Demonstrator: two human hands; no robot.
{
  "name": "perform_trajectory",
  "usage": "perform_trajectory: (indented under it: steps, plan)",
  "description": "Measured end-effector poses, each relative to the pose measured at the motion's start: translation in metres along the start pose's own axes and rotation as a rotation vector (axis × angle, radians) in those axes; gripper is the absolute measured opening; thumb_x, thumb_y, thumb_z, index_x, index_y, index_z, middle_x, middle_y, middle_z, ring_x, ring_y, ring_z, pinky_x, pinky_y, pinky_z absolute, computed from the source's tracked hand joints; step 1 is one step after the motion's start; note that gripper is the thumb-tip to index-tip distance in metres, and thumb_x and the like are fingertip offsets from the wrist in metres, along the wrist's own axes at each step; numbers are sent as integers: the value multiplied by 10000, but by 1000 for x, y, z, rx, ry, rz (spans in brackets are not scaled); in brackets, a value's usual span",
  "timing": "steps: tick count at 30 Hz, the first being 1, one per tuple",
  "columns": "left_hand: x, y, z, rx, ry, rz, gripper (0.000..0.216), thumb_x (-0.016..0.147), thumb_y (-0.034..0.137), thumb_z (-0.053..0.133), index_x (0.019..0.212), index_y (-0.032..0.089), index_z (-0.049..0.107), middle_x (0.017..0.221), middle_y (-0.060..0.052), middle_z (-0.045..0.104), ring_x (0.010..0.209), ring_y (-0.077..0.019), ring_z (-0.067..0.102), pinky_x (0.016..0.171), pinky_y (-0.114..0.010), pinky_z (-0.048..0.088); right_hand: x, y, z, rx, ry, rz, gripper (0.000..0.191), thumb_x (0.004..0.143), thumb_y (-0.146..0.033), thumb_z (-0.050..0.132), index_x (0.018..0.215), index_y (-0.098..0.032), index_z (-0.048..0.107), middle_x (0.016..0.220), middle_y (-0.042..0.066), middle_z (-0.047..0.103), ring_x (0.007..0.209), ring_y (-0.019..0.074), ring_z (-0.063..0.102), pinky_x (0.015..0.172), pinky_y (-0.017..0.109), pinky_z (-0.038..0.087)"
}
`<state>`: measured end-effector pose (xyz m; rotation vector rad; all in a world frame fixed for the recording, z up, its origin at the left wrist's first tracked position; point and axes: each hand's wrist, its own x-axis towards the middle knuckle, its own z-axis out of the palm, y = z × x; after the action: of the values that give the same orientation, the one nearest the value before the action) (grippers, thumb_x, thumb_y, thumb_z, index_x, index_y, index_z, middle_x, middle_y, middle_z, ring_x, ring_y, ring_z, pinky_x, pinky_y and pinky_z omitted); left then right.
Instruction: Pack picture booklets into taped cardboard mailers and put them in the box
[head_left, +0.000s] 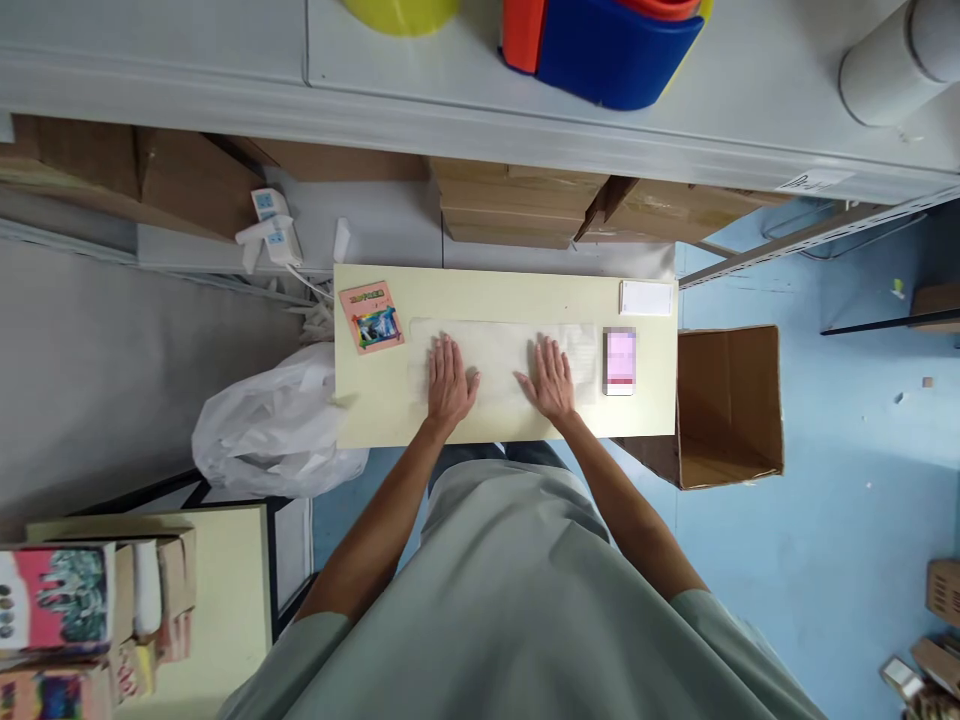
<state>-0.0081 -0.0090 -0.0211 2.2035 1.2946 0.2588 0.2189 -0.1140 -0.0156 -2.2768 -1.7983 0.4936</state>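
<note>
A thin, pale sheet [501, 362] lay lengthwise across the middle of your desk [480, 296]. Your left hand [448, 384] rested flat on the sheet's left part, palm down, fingers straight, thumb held out; your right hand [552, 384] rested likewise on its right part. You had a pink booklet [373, 318] near the desk's back left corner, a phone [620, 361] near the right edge and a white oblong [646, 298] at the back right corner. A plastic bag [270, 425] sat beside the left edge, a carton [731, 400] beside the right.
</note>
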Motion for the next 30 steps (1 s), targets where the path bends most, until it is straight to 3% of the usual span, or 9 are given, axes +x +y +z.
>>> perform_trajectory:
  steps: [3, 6, 8, 12, 16, 30]
  plan:
    - [10, 15, 10, -26, 45, -70, 821, 1106, 540, 324, 1725, 10, 221, 1819, -225, 108, 1713, -341, 10, 1385, -596, 48, 23, -35, 13, 20, -11, -4, 674, 1168, -435, 246, 1748, -90, 244, 1818, 160, 208, 1713, 285, 132, 1384, 538, 166]
    - [17, 12, 11, -18, 76, -110, 840, 1092, 564, 377, 1716, 11, 268, 1817, -225, 126, 1713, -358, 18, 1386, -594, 31, 38, -53, 22, 23, -23, 9, 670, 1169, -424, 247, 1742, -78, 252, 1821, 154, 203, 1714, 275, 126, 1387, 522, 163]
    - [18, 2, 6, -18, 73, -103, 883, 1065, 602, 445, 1716, 27, 286, 1819, -218, 127, 1711, -375, 10, 1385, -602, 18, 38, -48, 22, 19, -17, 11, 700, 1163, -484, 284, 1744, -94, 259, 1822, 153, 203, 1713, 281, 128, 1385, 531, 168]
    - [15, -16, -5, -30, 69, -103, 937, 1029, 636, 510, 1729, 61, 271, 1826, -203, 108, 1709, -390, -2, 1378, -622, 4, 22, -12, 10, -22, 56, 78, 793, 1135, -613, 331, 1752, -123, 243, 1825, 163, 187, 1714, 310, 117, 1369, 573, 184]
    - [15, -19, -7, -14, 67, -102, 939, 1032, 639, 501, 1728, 53, 269, 1825, -209, 103, 1709, -391, 2, 1377, -618, 3, 11, 12, 4, -55, 65, 97, 831, 1116, -654, 363, 1754, -134, 248, 1830, 170, 153, 1714, 329, 106, 1358, 589, 197]
    - [16, -16, -7, -6, 48, -94, 939, 1039, 655, 471, 1711, 25, 287, 1817, -246, 120, 1710, -395, 1, 1371, -620, 7, 12, 11, 9, -101, 66, 107, 844, 1115, -667, 329, 1759, -133, 224, 1834, 161, 135, 1716, 316, 97, 1361, 575, 191]
